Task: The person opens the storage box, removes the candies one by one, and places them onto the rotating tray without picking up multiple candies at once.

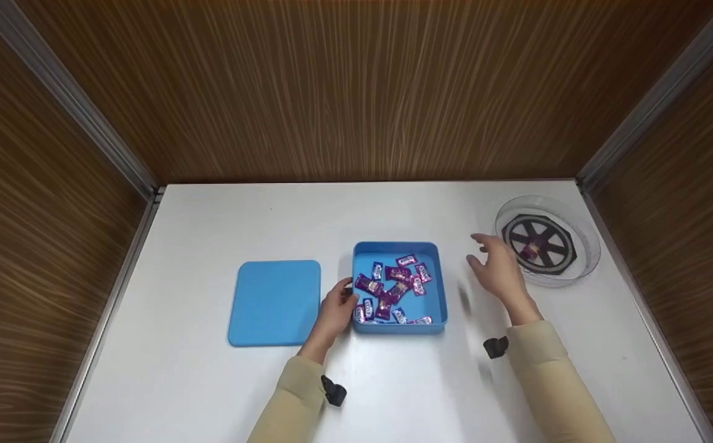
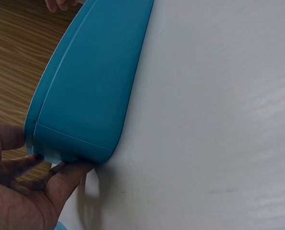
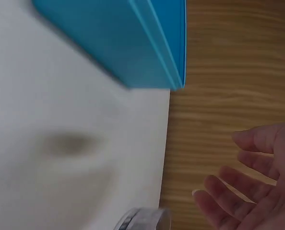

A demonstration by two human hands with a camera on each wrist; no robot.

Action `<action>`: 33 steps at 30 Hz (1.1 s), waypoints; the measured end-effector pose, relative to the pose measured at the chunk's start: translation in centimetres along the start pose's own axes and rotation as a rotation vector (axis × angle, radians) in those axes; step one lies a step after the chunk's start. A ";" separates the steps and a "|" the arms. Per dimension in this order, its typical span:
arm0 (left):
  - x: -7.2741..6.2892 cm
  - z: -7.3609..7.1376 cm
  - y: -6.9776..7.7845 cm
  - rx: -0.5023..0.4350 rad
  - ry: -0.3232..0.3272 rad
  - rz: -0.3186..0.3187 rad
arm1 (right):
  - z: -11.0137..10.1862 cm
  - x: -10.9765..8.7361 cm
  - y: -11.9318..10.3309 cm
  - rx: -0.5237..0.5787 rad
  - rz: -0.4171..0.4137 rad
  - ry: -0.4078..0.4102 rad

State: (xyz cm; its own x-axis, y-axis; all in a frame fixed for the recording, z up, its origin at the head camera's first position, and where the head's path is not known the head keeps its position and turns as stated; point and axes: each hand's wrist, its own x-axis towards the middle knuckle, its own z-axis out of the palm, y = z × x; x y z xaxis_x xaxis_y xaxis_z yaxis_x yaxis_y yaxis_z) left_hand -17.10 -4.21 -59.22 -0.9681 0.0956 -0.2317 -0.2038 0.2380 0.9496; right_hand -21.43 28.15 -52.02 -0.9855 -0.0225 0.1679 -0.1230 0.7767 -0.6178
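A square blue box [image 1: 400, 328] stands in the middle of the white table with several small candies in purple, pink and blue wrappers [image 1: 398, 290] inside. My left hand [image 1: 334, 309] holds the box at its left wall; in the left wrist view the digits meet a corner of the blue wall [image 2: 85, 81]. To the right of the box my right hand [image 1: 499, 271] hovers with fingers spread and nothing in it. Close by that hand is a round clear dish [image 1: 591, 255] with one purple-wrapped candy [image 1: 532, 247] over its dark spoked base.
A flat blue lid [image 1: 275, 303] lies left of the box. The white table [image 1: 393, 394] is bounded by wood-grain panels [image 1: 356, 92] at the back and both sides, with metal frame strips [image 1: 110, 141] at the corners.
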 end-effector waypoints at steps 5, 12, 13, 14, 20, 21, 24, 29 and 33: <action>0.0 -0.1 0.2 -0.006 0.003 0.003 | 1.6 -0.6 -2.3 -0.015 -0.056 -0.117; 0.0 0.0 -0.1 -0.012 0.002 -0.009 | 4.6 -1.7 -4.5 -0.084 -0.082 -0.273; 0.0 0.0 -0.1 -0.013 0.002 -0.009 | 5.0 -1.9 -4.6 -0.103 -0.095 -0.277; 0.0 0.0 -0.1 -0.017 0.000 -0.011 | 5.5 -2.0 -4.6 -0.128 -0.121 -0.273; 0.1 -0.1 -0.2 -0.024 -0.003 -0.014 | 7.5 -2.3 -4.8 -0.256 -0.294 -0.204; 0.1 -0.1 -0.2 -0.024 -0.003 -0.013 | 7.7 -2.3 -4.9 -0.255 -0.309 -0.209; 0.2 -0.1 -0.1 -0.024 -0.004 -0.010 | 8.5 -2.3 -5.0 -0.232 -0.331 -0.254; 0.1 -0.1 0.0 -0.021 -0.003 -0.021 | 9.6 -2.5 -4.7 -0.202 -0.317 -0.344; 0.0 -0.1 0.1 -0.029 -0.003 -0.022 | 10.3 -2.5 -4.4 -0.223 -0.342 -0.360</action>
State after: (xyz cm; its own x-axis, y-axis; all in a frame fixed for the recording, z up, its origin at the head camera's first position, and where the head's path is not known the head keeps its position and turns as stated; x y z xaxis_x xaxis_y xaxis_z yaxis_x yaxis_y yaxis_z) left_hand -17.16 -4.32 -59.13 -0.9629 0.0932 -0.2532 -0.2294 0.2118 0.9500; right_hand -19.58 18.32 -57.60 -0.8762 -0.4808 0.0326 -0.4543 0.8014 -0.3892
